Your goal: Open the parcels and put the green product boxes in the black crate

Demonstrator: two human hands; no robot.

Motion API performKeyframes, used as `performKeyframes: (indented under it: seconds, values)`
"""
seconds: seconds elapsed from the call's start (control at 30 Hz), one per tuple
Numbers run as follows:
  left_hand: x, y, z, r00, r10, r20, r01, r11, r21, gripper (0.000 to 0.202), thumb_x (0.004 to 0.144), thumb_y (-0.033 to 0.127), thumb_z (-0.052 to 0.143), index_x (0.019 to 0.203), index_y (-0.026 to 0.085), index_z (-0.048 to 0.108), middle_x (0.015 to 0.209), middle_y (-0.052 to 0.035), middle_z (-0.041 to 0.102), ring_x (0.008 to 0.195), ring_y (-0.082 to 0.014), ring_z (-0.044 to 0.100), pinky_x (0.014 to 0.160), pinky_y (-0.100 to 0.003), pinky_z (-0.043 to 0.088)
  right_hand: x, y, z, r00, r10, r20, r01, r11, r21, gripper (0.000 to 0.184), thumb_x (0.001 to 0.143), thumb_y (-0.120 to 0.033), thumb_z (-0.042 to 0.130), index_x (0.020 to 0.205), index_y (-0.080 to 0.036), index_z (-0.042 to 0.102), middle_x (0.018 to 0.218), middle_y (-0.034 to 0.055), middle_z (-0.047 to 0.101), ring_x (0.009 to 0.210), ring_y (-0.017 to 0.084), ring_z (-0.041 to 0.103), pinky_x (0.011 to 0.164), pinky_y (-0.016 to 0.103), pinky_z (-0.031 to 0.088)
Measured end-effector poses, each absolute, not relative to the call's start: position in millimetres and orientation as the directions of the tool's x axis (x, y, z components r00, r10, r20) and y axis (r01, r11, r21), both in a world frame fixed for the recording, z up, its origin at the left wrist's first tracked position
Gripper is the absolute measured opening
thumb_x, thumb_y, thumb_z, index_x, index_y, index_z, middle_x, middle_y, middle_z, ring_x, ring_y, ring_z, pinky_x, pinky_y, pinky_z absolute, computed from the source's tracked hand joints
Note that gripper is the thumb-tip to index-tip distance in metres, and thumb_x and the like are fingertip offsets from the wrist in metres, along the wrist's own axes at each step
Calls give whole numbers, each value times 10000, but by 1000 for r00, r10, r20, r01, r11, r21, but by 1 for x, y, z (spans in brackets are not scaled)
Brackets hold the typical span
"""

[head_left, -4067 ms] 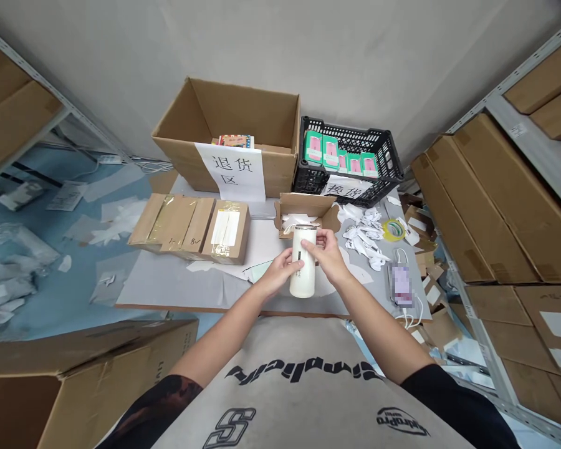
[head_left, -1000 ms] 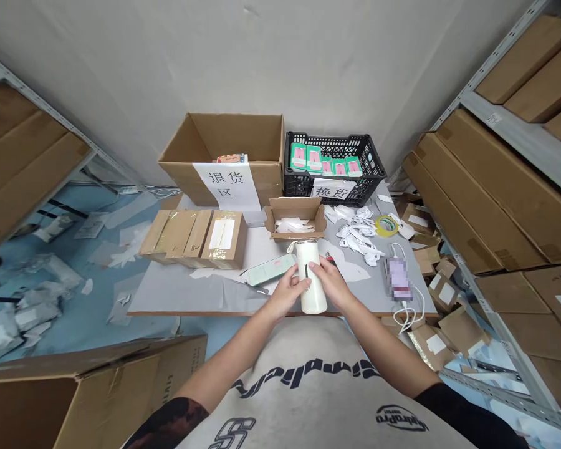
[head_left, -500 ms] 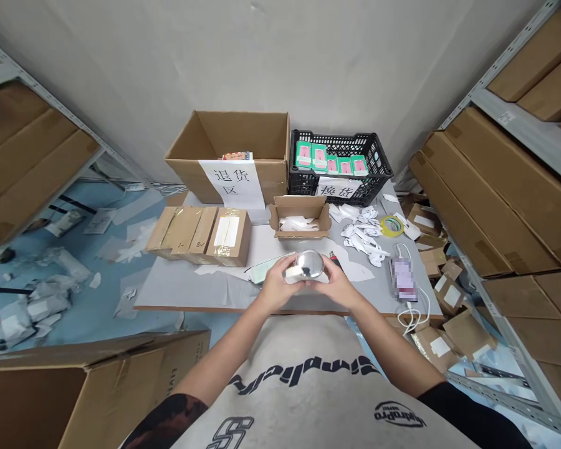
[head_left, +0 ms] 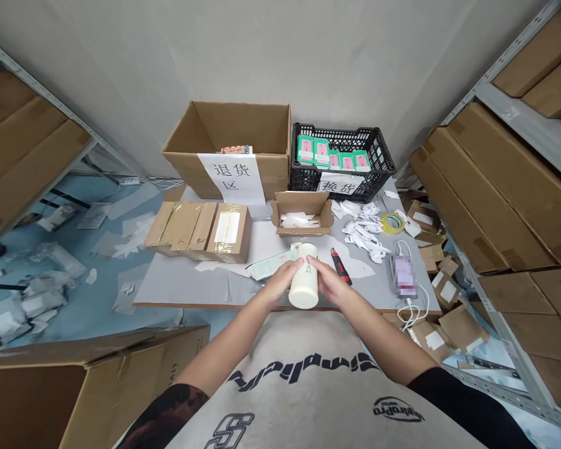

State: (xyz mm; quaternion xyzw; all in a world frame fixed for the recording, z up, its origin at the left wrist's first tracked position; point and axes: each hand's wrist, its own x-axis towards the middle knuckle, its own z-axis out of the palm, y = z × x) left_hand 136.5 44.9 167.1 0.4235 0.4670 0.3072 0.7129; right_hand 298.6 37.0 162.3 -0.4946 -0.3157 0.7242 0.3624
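Head view, L hand (head_left: 278, 279), R hand (head_left: 331, 280) gripping white bottle (head_left: 303, 292), black crate (head_left: 376, 144) w/ green boxes (head_left: 320, 151)

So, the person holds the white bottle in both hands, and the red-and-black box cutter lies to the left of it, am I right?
Not quite: the head view shows the red-and-black box cutter lying to the right of the white bottle, beside the right hand, not left of it. The rest stands: the left hand and the right hand both hold the bottle.
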Motion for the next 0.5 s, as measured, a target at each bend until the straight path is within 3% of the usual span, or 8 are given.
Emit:
performKeyframes:
  seconds: [0.13, 0.23, 0.33, 0.43, 0.5]
  values:
    - [127, 49, 168, 414, 866, -281, -69, 337, 939, 663, 763, 512, 750, 1326, 217, 560, 1171, -83, 662, 1062, -241, 617, 921, -367, 485, 307, 35, 175, -222, 906, -361, -211, -406, -889, 402, 727, -451, 766, 1039, -215, 671, 1023, 58, 725, 983, 249, 659, 893, 380, 495]
    - [127, 51, 159, 447, 879, -169, -58, 217, 974, 739, 717, 437, 810, 1379, 260, 532, 1302, -82, 595, 1154, -256, 569, 991, -391, 457, 311, 34, 179, -179, 952, -249, -154, -277, -948, 482, 684, -363, 812, 1119, -243, 643, 1149, 44, 705, 1095, 250, 625, 974, 387, 462]
    - [131, 54, 146, 442, 889, -118, 38, 112, 993, 759, 736, 451, 790, 1415, 273, 501, 1308, -92, 568, 1146, -251, 557, 993, -400, 455, 311, 33, 174, -70, 963, -262, -117, -268, -956, 577, 669, -341, 827, 1190, -260, 594, 1191, 43, 693, 1106, 245, 623, 979, 406, 474]
    - [125, 62, 129, 508, 859, -63, 157, -20, 987, 782, 773, 450, 751, 1467, 297, 423, 1306, -93, 554, 1173, -257, 537, 1027, -423, 433, 313, 30, 166, 107, 949, -295, -132, -281, -951, 577, 637, -355, 848, 1145, -229, 604, 1140, 60, 712, 1069, 256, 643, 960, 428, 497]
    - [111, 72, 114, 497, 863, -86, 356, -113, 928, 752, 780, 417, 739, 1456, 296, 434, 1333, -104, 530, 1233, -290, 499, 1073, -459, 385, 319, 27, 162, 269, 919, -287, -177, -246, -953, 591, 615, -364, 858, 1130, -217, 608, 1131, 69, 716, 1065, 261, 649, 959, 435, 503]
